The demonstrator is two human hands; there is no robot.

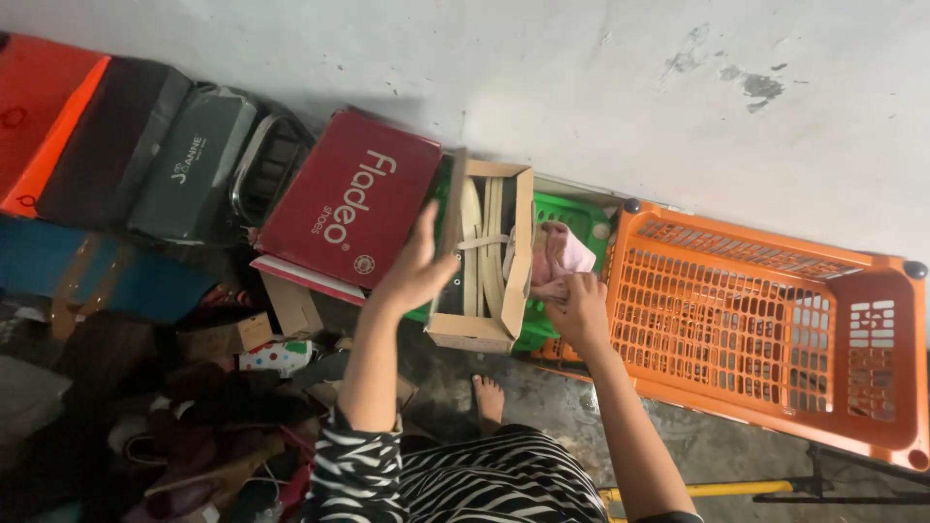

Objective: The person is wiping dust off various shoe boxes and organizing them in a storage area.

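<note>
While gripped by both hands, left (pixel 418 266) and right (pixel 579 312): open tan cardboard box (pixel 489 260).

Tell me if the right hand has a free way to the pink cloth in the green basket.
Probably yes. The right hand is already at the edge of the pink cloth, which lies open atop the green basket. Nothing covers it; the cardboard box stands beside it, steadied by the left hand.

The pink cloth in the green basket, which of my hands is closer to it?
Right. Your right hand is at the pink cloth, fingers touching its lower edge. Your left hand is farther away, on the far side of the open cardboard box, holding its lid.
</note>
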